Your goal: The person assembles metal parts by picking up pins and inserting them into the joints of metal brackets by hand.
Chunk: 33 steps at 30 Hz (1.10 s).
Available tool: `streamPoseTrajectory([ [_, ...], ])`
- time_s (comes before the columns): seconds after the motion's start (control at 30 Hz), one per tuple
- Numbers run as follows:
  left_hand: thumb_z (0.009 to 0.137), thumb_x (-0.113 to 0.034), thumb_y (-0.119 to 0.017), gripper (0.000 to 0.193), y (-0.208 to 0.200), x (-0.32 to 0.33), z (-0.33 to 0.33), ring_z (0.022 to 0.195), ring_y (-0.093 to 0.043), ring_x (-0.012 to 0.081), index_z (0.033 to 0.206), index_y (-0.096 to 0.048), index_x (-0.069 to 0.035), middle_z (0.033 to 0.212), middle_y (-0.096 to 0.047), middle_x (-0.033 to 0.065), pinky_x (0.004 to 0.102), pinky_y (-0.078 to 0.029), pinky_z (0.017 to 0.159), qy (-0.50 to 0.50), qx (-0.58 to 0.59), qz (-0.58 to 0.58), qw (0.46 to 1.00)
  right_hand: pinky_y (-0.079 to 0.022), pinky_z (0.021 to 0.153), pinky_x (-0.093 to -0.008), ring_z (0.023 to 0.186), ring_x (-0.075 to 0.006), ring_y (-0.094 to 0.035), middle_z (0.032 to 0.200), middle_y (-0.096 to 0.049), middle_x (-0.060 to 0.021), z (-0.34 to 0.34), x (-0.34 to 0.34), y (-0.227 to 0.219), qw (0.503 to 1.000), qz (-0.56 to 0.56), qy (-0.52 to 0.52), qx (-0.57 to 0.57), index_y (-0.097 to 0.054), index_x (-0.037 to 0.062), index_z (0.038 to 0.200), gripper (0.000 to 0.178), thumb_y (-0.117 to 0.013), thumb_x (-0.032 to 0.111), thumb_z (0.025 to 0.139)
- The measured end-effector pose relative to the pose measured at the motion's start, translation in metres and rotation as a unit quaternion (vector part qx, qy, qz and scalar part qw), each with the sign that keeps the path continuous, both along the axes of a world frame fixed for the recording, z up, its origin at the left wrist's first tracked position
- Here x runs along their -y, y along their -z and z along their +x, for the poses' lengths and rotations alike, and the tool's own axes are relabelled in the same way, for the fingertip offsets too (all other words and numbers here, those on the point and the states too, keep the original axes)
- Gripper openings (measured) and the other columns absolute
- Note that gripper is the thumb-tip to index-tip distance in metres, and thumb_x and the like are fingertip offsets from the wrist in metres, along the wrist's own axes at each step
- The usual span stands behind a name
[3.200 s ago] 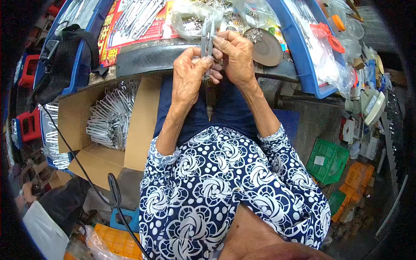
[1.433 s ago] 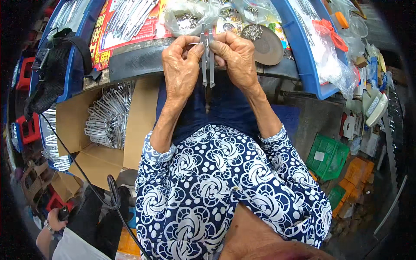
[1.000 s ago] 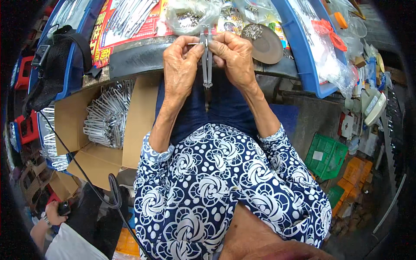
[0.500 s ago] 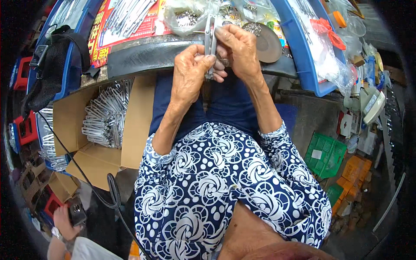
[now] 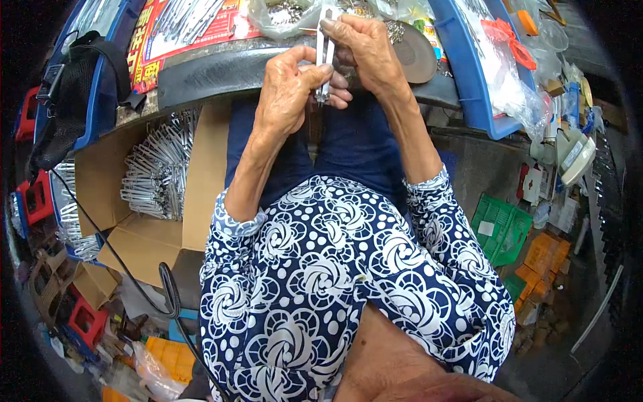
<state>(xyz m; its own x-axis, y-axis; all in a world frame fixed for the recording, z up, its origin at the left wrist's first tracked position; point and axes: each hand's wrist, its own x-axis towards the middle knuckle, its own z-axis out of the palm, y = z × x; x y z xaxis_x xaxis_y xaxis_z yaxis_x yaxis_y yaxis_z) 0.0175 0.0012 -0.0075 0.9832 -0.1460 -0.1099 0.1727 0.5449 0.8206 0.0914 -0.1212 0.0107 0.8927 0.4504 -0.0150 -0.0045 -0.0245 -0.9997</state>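
Over the near edge of the bench, both hands grip one long, narrow silver metal fitting (image 5: 330,50) with slotted, paired bars. My left hand (image 5: 288,87) is closed on its lower part, thumb pressed against the side. Thumb and fingers of my right hand (image 5: 368,53) pinch it near the top, and other fingers curl behind its lower end. The fitting stands nearly upright in the picture, leaning a little to the right. Just beyond it lies a clear plastic bag (image 5: 284,23) of small metal parts. A round grey-brown dish (image 5: 415,60) sits beside my right hand.
Similar metal strips (image 5: 191,20) lie on red printed paper at the left of the bench. Blue trays (image 5: 479,100) flank the work spot. Below left, a cardboard box (image 5: 201,174) holds many silver fittings (image 5: 157,174). A black cable (image 5: 171,295) hangs nearby; a green crate (image 5: 499,228) stands right.
The top of the fitting has swung slightly, showing its slotted face more. My hands keep their hold. Another person's hand with a small dark device, earlier at lower left, is out of view.
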Motion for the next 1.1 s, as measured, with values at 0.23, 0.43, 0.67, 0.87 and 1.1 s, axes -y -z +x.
streamPoseTrajectory([
  [0.23, 0.080, -0.003, -0.049, 0.014, -0.001, -0.001, 0.000, 0.057, -0.061, 0.0246, 0.087, -0.044, 0.007, 0.068, -0.057, 0.0188, 0.0313, -0.055, 0.052, -0.009, 0.001, -0.027, 1.000, -0.020, 0.038, -0.0161, 0.043, 0.0013, -0.030, 0.052, -0.043, 0.0073, 0.005, -0.002, 0.002, 0.998, 0.040, -0.038, -0.027, -0.058, 0.0045, 0.071, 0.016, -0.060, 0.018, 0.079],
  [0.43, 0.081, -0.007, -0.051, 0.016, 0.003, -0.005, 0.002, 0.061, -0.061, 0.0258, 0.090, -0.045, 0.006, 0.072, -0.058, 0.0183, 0.0310, -0.054, 0.055, 0.006, 0.007, -0.012, 1.000, -0.022, 0.039, -0.0157, 0.044, 0.0003, -0.033, 0.053, -0.045, 0.0063, 0.005, -0.006, -0.010, 0.999, 0.011, -0.030, 0.001, -0.059, 0.0031, 0.074, 0.016, -0.061, 0.018, 0.078],
  [0.67, 0.082, -0.007, -0.050, 0.017, -0.001, -0.007, 0.005, 0.062, -0.061, 0.0258, 0.090, -0.045, 0.007, 0.073, -0.058, 0.0185, 0.0314, -0.054, 0.055, 0.002, 0.006, -0.007, 1.000, -0.024, 0.041, -0.0155, 0.045, -0.0008, -0.035, 0.055, -0.046, 0.0053, 0.011, -0.002, 0.008, 0.999, 0.016, -0.030, -0.007, -0.059, 0.0017, 0.079, 0.017, -0.060, 0.018, 0.079],
  [0.87, 0.082, -0.008, -0.049, 0.018, -0.005, -0.016, 0.007, 0.065, -0.061, 0.0252, 0.092, -0.046, 0.007, 0.076, -0.058, 0.0182, 0.0315, -0.054, 0.060, -0.046, 0.008, -0.013, 0.999, -0.027, 0.044, -0.0156, 0.049, -0.0016, -0.037, 0.064, -0.050, 0.0022, -0.001, 0.001, -0.001, 0.998, 0.058, 0.001, -0.010, -0.057, -0.0010, 0.088, 0.018, -0.057, 0.015, 0.081],
  [1.1, 0.082, -0.007, -0.047, 0.017, -0.011, -0.020, 0.013, 0.070, -0.061, 0.0232, 0.092, -0.047, 0.007, 0.081, -0.059, 0.0180, 0.0285, -0.051, 0.065, -0.134, 0.017, 0.010, 0.991, -0.028, 0.045, -0.0158, 0.050, -0.0020, -0.037, 0.065, -0.050, 0.0019, -0.031, 0.000, -0.008, 0.997, 0.028, 0.072, 0.023, -0.056, -0.0015, 0.086, 0.014, -0.055, 0.012, 0.081],
])
